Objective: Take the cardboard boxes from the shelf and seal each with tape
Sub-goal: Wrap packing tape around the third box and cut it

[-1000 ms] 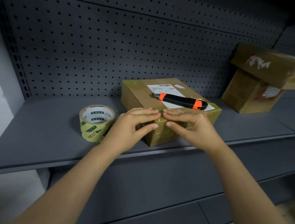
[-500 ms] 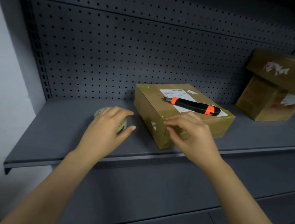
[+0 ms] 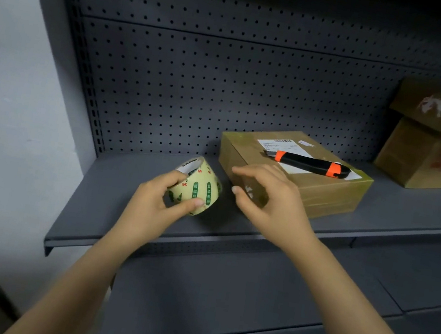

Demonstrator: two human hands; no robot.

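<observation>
The left hand [image 3: 153, 205] has its fingers [image 3: 191, 202] and thumb wrapped around the single tape roll [image 3: 198, 189], tilted above the shelf [image 3: 109, 197]. At its 3 o'clock, the right hand [image 3: 268, 204] hovers loosely spread, empty, before one flat cardboard box [image 3: 323, 188] carrying one utility knife [image 3: 310, 164]. Two stacked boxes [image 3: 434, 138] sit at 2 o'clock.

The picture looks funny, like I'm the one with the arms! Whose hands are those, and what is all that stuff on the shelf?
A person wears a camera on their head, so you see what they see, looking down at their own arms. The left hand holds a roll of tape, lifted and tilted. The right hand is open, reaching toward the roll, holding nothing. On the grey shelf sits a flat cardboard box with a black and orange cutter knife lying on top. Farther right are two more boxes, one stacked on the other.
</observation>
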